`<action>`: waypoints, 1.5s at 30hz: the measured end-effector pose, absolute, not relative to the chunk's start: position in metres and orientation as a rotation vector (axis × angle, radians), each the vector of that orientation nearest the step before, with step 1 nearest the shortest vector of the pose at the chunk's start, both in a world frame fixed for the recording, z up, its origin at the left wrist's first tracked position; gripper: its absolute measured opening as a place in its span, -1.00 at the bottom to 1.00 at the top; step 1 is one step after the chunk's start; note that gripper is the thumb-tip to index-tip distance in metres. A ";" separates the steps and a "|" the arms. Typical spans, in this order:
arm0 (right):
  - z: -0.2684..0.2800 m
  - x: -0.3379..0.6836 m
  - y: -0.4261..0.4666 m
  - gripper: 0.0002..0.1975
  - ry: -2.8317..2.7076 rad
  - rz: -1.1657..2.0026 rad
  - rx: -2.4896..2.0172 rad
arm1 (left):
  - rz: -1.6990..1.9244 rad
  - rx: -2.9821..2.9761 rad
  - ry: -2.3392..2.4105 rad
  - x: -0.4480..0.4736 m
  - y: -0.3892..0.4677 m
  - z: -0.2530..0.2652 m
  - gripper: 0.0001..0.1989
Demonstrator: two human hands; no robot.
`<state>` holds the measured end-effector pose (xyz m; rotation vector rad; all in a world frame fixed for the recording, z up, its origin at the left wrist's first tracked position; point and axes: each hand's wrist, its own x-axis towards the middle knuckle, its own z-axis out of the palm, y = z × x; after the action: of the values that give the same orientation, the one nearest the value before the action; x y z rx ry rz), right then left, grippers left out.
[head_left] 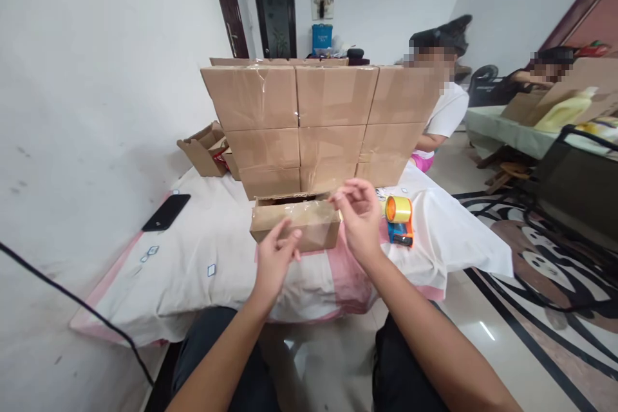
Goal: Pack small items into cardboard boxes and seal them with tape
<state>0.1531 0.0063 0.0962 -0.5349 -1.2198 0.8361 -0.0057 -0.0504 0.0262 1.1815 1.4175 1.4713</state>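
A small cardboard box (316, 232) sits on the cloth-covered table in front of me, with a dark gap along its top. Clear tape (313, 209) shines across its upper front edge. At the box's top right corner, my right hand (360, 215) pinches the end of the tape between thumb and fingertips. My left hand (277, 254) is by the front face of the box, its fingers apart and holding nothing. Whether its fingertips touch the cardboard I cannot tell. Right of the box stands a tape dispenser (400, 232) in orange and blue with a yellow roll.
Stacked cardboard boxes (333, 96) form a wall behind the small box. An open carton (205, 151) and a black phone (167, 212) lie to the left on the tablecloth (193, 290). A person in a white shirt (449, 109) sits behind the stack; another is farther right.
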 end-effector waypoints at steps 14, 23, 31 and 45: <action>0.091 0.172 0.029 -0.42 -1.482 0.773 -0.490 | 0.662 2.455 1.938 -0.038 0.011 0.074 -0.64; 0.069 0.158 0.032 -0.35 -1.748 0.792 -0.525 | 0.485 2.296 1.880 -0.038 0.003 0.070 -0.29; 0.052 0.162 0.038 -0.44 -1.854 0.722 -0.421 | 0.430 2.372 1.759 -0.047 0.002 0.071 -0.17; 0.054 0.165 0.044 -0.54 -1.905 0.617 -0.387 | 0.524 2.378 1.815 -0.041 0.001 0.068 -0.16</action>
<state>0.1653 0.0444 0.0536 -0.3872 -1.9046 0.6167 -0.0408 0.0006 0.0683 2.3775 1.8148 0.5243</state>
